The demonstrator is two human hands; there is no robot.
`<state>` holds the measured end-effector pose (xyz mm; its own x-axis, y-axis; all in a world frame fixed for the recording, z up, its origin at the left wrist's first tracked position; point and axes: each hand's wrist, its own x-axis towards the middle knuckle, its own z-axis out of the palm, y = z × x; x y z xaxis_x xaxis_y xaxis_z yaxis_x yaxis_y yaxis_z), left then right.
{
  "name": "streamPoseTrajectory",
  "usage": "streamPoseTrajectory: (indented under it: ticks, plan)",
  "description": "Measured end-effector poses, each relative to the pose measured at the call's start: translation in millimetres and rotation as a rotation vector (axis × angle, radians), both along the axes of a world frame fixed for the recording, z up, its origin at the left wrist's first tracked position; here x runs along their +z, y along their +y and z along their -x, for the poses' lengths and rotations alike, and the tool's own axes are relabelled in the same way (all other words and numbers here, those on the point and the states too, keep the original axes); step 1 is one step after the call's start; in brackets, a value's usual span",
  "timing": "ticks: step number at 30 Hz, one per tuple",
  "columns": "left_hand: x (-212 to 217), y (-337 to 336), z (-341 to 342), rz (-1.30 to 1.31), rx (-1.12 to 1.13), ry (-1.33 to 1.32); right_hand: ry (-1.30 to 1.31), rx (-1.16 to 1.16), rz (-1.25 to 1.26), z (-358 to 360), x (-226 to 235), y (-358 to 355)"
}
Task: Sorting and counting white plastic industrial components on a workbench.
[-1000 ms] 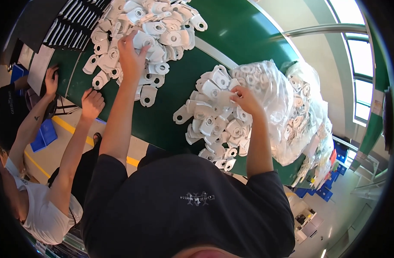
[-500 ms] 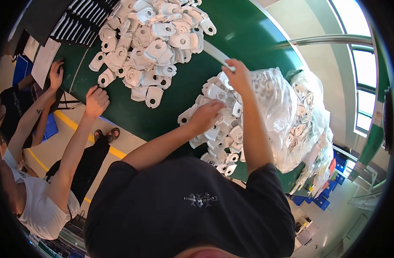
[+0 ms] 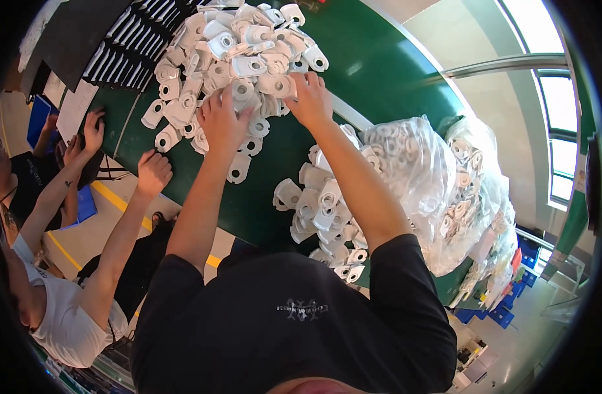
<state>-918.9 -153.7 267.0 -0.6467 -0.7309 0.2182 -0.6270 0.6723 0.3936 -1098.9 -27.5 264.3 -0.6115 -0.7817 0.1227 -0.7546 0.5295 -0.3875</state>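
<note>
Both of my hands are at the near side of a large pile of white plastic parts (image 3: pixel 249 66), rounded plates with a round hole. My left hand (image 3: pixel 222 123) reaches onto the pile's lower edge, its fingers apart and its thumb stretched to the right over the parts. At the pile's right side is my right hand (image 3: pixel 312 104), fingers and thumb apart, touching the edge of a white part (image 3: pixel 276 85). The fingertips of both hands are partly hidden among the parts. A smaller heap of similar white parts (image 3: pixel 327 200) lies nearer me, partly behind my right forearm.
Clear plastic bags (image 3: pixel 416 190) full of white parts stand on the right of the green table (image 3: pixel 202 187). A black rack (image 3: pixel 127 49) holding white pieces is at the far left. Beside the table on the left, a co-worker's hand (image 3: pixel 154 173) rests near the edge; another person sits beyond.
Both my hands have moved from the nearer heap to the large pile, farther away and to the left. The small white piece in my right hand earlier no longer shows there.
</note>
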Motion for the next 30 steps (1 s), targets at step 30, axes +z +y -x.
streamPoseTrajectory:
  ticks: [30]
  plan:
    - [-17, 146, -79, -0.219, -0.471, 0.195, -0.207, -0.628, -0.367, -68, 64, 265]
